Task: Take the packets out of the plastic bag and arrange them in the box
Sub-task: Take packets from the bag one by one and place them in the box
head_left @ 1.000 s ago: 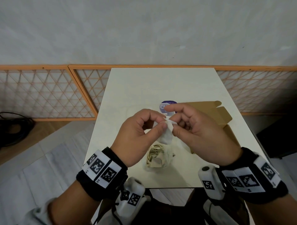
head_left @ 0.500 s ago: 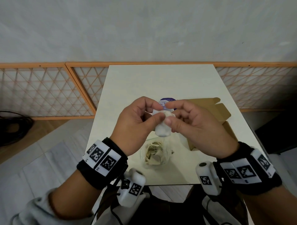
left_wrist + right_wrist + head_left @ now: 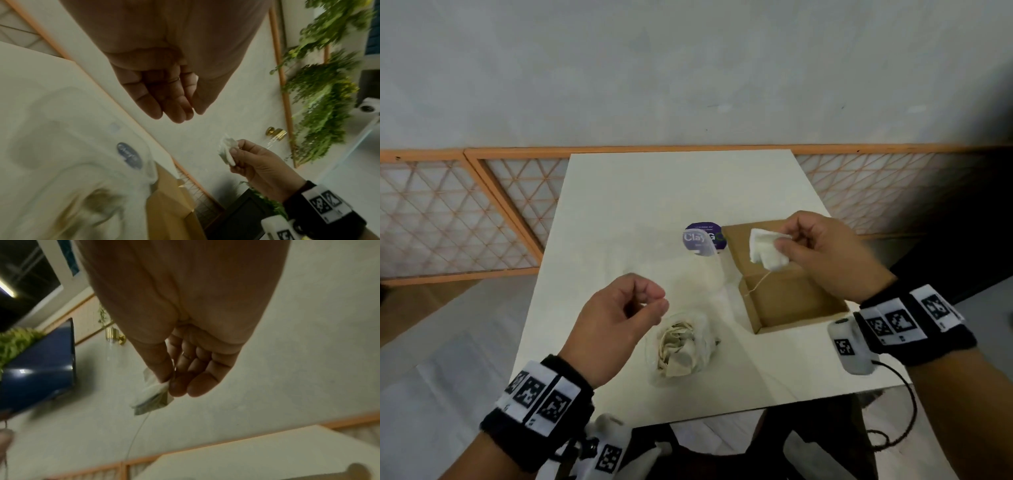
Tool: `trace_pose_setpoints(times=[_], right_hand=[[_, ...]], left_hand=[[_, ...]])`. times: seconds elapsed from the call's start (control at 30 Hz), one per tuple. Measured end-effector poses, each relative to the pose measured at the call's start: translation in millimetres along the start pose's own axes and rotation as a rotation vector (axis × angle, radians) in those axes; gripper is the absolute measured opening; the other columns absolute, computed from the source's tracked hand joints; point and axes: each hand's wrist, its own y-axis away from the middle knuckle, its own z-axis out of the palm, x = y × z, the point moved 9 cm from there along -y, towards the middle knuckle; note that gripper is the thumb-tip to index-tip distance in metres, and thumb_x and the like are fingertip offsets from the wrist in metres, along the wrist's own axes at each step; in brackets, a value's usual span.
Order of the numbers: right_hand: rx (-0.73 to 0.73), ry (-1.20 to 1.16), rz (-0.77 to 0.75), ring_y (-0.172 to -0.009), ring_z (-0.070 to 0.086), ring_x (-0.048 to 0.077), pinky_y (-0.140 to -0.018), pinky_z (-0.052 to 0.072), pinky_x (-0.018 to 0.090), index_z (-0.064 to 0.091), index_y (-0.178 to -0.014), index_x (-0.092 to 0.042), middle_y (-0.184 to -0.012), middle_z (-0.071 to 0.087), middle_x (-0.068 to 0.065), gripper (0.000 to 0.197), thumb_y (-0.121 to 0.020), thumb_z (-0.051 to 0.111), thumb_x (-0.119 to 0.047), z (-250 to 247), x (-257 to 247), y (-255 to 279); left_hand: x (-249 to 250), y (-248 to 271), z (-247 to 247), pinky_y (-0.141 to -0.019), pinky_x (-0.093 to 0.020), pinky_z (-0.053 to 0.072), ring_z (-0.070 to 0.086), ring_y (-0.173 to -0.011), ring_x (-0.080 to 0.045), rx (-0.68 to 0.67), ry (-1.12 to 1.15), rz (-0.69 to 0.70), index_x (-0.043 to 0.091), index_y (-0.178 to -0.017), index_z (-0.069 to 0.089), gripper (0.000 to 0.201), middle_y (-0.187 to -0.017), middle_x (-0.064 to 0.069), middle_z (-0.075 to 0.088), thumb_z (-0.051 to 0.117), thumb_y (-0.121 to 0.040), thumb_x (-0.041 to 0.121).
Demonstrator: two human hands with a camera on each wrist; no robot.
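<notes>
Where both hands met a sec ago at mid-worktop, they've now split. Right hand (image 3: 822,253) pinches a small white fabric packet (image 3: 765,253), thread dangling, over the open brown cardboard box (image 3: 784,301) near the worktop's (image 3: 654,192) right edge. Left hand (image 3: 619,315), fingers loosely curled & empty, hovers by the clear plastic bag (image 3: 681,346) of remaining packets at the front edge. Likely next: drop-in.

The clear plastic bag (image 3: 681,346) blurs into smears in the left wrist view, its crumpled contents too soft to count. The purple round label (image 3: 703,237) reads only "Clay"; the box (image 3: 787,298) corner covers the rest. The right hand (image 3: 822,253) hides part of the white packet (image 3: 767,251). Both forearms are cut off by the head view's bottom edge.
</notes>
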Motion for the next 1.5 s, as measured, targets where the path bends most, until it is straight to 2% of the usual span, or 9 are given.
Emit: trace_pose_setpoints(times=[0.37,0.73,0.87,0.93,1.03,1.13,1.23,1.33,1.5], right_hand=[[-0.386,0.325,0.301,-0.087,0.062,0.014,-0.071,0.043,0.023,0.066,-0.088,-0.028,-0.090,0.066,-0.008,0.009,-0.093,0.068,-0.021,78.4,130.5,-18.2],[-0.200,0.199,0.586,-0.085,0.063,0.017,-0.071,0.050,0.029,0.063,-0.094,-0.028,-0.093,0.069,-0.001,0.011,-0.095,0.065,-0.039,112.7,184.5,-20.6],[-0.028,0.135,0.653,-0.076,0.067,0.023,-0.068,0.058,0.038,0.060,-0.088,-0.021,-0.083,0.073,0.007,0.021,-0.093,0.064,-0.041,110.0,185.7,-15.1],[0.004,0.104,0.672,-0.068,0.066,0.024,-0.072,0.062,0.044,0.059,-0.081,-0.015,-0.078,0.073,0.009,0.028,-0.094,0.064,-0.039,111.6,185.8,-12.5],[0.031,0.078,0.676,-0.072,0.068,0.025,-0.071,0.063,0.046,0.056,-0.086,-0.015,-0.078,0.071,0.007,0.027,-0.094,0.065,-0.040,109.3,181.8,-8.4],[-0.028,0.180,0.625,-0.079,0.063,0.019,-0.066,0.055,0.034,0.054,-0.100,-0.020,-0.087,0.066,0.003,0.020,-0.097,0.059,-0.039,103.7,168.5,-5.5],[-0.159,0.296,0.432,-0.064,0.058,0.014,-0.061,0.053,0.031,0.062,-0.084,-0.021,-0.069,0.064,-0.003,0.025,-0.099,0.055,-0.040,109.8,138.9,-0.8],[-0.372,0.423,0.301,-0.051,0.046,0.008,-0.055,0.040,0.023,0.054,-0.066,-0.027,-0.057,0.054,-0.009,0.038,-0.090,0.064,-0.055,129.1,114.8,21.0],[-0.430,0.561,0.270,-0.083,0.062,0.015,-0.071,0.051,0.029,0.060,-0.100,-0.024,-0.091,0.065,-0.006,0.021,-0.093,0.062,-0.045,146.0,114.6,39.3]], left_hand=[[-55.3,17.5,12.6,-0.074,-0.035,0.054,0.068,-0.078,-0.027,-0.115,-0.193,-0.105,0.035,-0.085,0.069,0.016,-0.084,0.001,0.074,0.074,-0.093,0.022],[-58.3,20.8,4.3,-0.065,-0.025,0.050,0.063,-0.075,-0.031,-0.130,-0.203,-0.104,0.032,-0.087,0.069,0.012,-0.084,-0.001,0.072,0.073,-0.094,0.024],[-56.7,21.5,7.3,-0.066,-0.031,0.052,0.060,-0.066,-0.021,-0.159,-0.216,-0.101,0.034,-0.086,0.068,0.012,-0.084,0.001,0.072,0.073,-0.094,0.026],[-55.8,21.2,8.0,-0.068,-0.034,0.052,0.062,-0.070,-0.028,-0.165,-0.221,-0.109,0.034,-0.086,0.068,0.013,-0.086,0.000,0.073,0.073,-0.094,0.026],[-53.3,21.1,8.2,-0.068,-0.034,0.052,0.064,-0.078,-0.033,-0.165,-0.225,-0.111,0.034,-0.085,0.068,0.013,-0.088,0.001,0.073,0.073,-0.094,0.026],[-52.4,20.1,6.4,-0.066,-0.029,0.051,0.063,-0.077,-0.032,-0.158,-0.232,-0.116,0.034,-0.086,0.068,0.012,-0.087,0.002,0.073,0.073,-0.094,0.027],[-54.9,18.3,3.8,-0.065,-0.028,0.050,0.063,-0.071,-0.026,-0.139,-0.234,-0.128,0.031,-0.083,0.069,0.012,-0.084,0.004,0.073,0.074,-0.094,0.027],[-59.1,17.9,6.5,-0.063,-0.027,0.049,0.059,-0.065,-0.019,-0.142,-0.243,-0.150,0.024,-0.084,0.070,0.012,-0.081,0.006,0.072,0.073,-0.094,0.029],[-61.6,18.8,14.3,-0.052,-0.018,0.040,0.045,-0.050,-0.006,-0.161,-0.273,-0.174,0.022,-0.084,0.069,0.013,-0.061,0.014,0.062,0.071,-0.095,0.028]])
